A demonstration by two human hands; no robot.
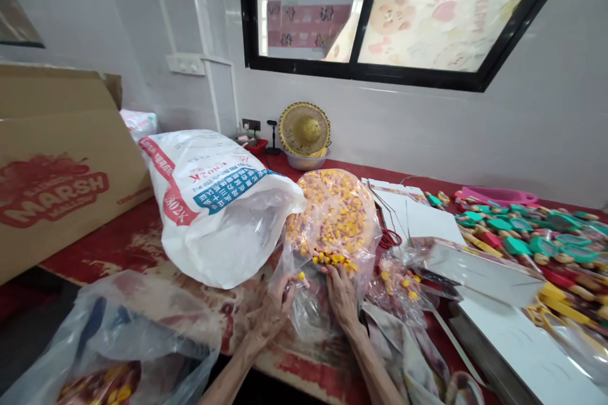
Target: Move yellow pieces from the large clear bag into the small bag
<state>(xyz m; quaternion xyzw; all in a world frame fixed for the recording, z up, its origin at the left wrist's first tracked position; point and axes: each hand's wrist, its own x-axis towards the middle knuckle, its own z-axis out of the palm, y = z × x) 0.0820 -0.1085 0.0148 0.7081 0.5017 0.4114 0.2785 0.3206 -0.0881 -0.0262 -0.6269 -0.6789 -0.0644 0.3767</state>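
A clear plastic bag [332, 215] full of small yellow and pink pieces lies on the red table [133, 240] in the middle. My left hand [273, 310] pinches the bag's loose plastic at its lower left, fingers closed. My right hand [341, 294] grips the bag's lower edge from beneath, fingers curled into the plastic. A few yellow pieces sit right at my fingertips.
A big white printed sack [213, 202] lies left of the bag. A cardboard box [57, 164] stands far left. White cards [475, 266] and several green and red toys [527, 234] lie to the right. A straw hat [304, 130] leans on the wall. Another plastic bag [123, 342] sits near left.
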